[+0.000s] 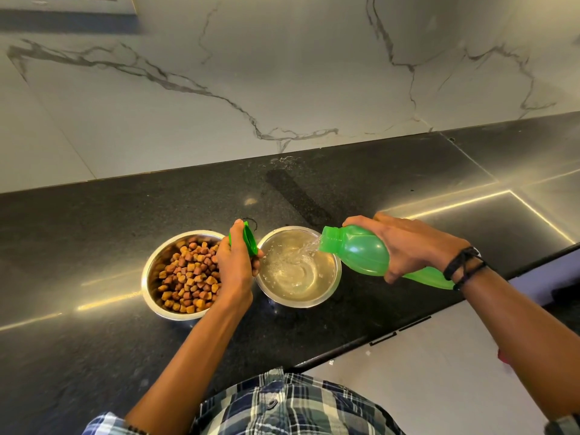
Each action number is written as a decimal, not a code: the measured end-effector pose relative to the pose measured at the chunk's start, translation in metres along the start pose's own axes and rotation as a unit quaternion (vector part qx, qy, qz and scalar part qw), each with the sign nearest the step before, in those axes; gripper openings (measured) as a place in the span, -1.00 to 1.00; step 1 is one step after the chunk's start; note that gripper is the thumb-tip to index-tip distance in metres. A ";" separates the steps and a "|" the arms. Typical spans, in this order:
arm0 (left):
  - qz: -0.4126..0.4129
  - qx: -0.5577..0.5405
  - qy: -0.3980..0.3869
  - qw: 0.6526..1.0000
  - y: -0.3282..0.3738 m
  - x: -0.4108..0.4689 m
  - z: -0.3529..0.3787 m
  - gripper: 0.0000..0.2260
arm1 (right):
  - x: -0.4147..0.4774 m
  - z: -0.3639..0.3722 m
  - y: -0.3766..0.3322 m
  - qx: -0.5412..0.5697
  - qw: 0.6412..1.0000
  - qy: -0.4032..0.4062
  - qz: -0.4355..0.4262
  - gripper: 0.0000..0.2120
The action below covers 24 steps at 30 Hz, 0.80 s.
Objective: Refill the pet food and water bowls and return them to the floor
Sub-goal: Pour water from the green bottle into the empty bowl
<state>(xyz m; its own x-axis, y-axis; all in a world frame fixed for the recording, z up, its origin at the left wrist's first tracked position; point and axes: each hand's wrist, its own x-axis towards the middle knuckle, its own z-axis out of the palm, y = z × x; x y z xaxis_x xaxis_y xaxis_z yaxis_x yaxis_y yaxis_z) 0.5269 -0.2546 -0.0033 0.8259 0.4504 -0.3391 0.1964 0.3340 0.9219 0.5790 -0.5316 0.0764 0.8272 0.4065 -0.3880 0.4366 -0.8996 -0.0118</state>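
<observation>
Two steel bowls stand side by side on the black counter (94, 230). The left bowl (150, 271) is full of brown kibble. The right bowl (332, 274) holds clear water. My right hand (411, 243) grips a green plastic bottle (357, 252), tilted with its mouth over the right bowl's rim. A stream of water runs from the bottle into the bowl. My left hand (235, 265) holds the green bottle cap (249, 238) between the two bowls.
A marble-patterned wall (282, 73) rises behind the counter. The counter's front edge runs diagonally at lower right, with pale floor (423, 372) beyond it. A small wet patch lies on the counter near the wall behind the bowls.
</observation>
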 end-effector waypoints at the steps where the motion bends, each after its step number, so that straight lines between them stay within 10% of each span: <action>1: 0.000 0.000 0.000 1.000 0.000 0.000 0.000 -0.65 | 0.000 0.000 0.000 0.000 1.000 -0.001 0.000 0.18; 24: -0.002 0.004 -0.008 1.000 -0.002 0.004 0.001 -0.61 | 0.000 0.000 -0.002 0.007 1.000 -0.012 0.002 0.18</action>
<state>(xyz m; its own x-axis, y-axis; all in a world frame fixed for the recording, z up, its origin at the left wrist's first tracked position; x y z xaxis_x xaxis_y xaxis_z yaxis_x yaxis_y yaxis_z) 0.5307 -0.2540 -0.0065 0.8337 0.4352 -0.3399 0.2040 0.3292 0.9220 0.5783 -0.5301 0.0767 0.8201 0.3995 -0.4096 0.4281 -0.9034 -0.0240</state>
